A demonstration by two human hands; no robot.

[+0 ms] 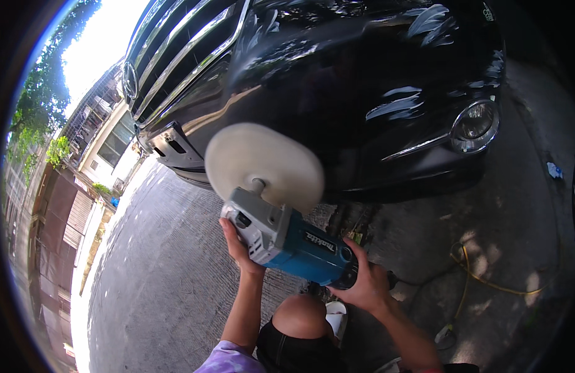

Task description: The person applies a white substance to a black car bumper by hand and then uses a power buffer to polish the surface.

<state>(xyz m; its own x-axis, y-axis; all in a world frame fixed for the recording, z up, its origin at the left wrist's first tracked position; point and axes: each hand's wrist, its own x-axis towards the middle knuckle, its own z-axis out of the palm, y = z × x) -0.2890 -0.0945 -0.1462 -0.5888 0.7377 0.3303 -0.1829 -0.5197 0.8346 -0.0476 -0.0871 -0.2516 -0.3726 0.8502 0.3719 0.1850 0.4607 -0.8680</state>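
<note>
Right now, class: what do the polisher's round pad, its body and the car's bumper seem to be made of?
Pad: soft cream foam or wool, matte and fuzzy-edged. Polisher body: teal plastic casing, with a grey, probably metal, gear head. Bumper: glossy black painted panel, mirror-like reflections; what lies underneath can't be told.

Teal-and-grey power polisher [287, 239] is lying tilted across both hands, body slanting down to the right. Its round cream pad [262, 165] is facing up-left, pressing against black car bumper [362, 124].
</note>
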